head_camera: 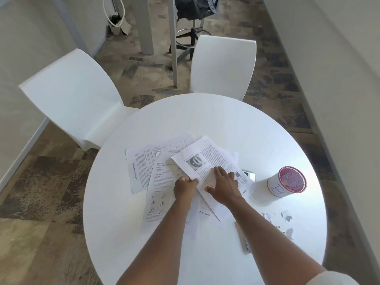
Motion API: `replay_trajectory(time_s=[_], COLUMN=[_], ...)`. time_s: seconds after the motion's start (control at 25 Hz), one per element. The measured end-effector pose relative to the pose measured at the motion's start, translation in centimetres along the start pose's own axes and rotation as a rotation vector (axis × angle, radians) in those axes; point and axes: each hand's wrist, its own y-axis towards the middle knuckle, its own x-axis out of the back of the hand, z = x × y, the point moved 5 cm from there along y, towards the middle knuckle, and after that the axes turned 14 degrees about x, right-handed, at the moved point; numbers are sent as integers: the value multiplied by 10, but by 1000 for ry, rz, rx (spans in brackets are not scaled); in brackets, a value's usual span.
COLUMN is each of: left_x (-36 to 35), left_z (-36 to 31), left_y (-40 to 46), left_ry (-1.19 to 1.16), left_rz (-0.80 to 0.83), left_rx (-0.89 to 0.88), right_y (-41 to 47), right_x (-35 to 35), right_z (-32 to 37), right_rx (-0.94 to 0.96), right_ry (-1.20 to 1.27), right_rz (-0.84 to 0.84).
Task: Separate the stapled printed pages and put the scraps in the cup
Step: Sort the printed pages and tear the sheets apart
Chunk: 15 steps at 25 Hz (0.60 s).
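Note:
Several printed pages lie spread over the middle of the round white table (205,112). The top page (207,159), with a photo and text columns, lies at an angle over the others. My left hand (185,187) pinches that page's near left corner between thumb and fingers. My right hand (223,184) presses flat on the same page, fingers spread. A white cup (277,187) with a red inside and a handwritten letter stands to the right of the pages. Small torn paper scraps (284,218) lie on the table in front of the cup.
A small mirror-like object (249,174) peeks from under the pages next to the cup. A flat brown and grey object (243,237) lies near my right forearm. Two white chairs (76,99) (223,66) stand behind the table, with an office stool (193,23) beyond.

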Motion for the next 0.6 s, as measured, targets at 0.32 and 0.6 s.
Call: replay_trajectory(time_s=[0.32,0.6], left_x=[13,28], left_z=[-27,-31], left_y=[-10,-14], left_ry=[-7,-240], left_rz=[22,316], left_rx=[-190,-111], right_y=[4,-1], right_x=[36,35], right_z=[-28,-39], right_rx=[-198,-435], right_ry=[474,1114], right_rz=[-278,-277])
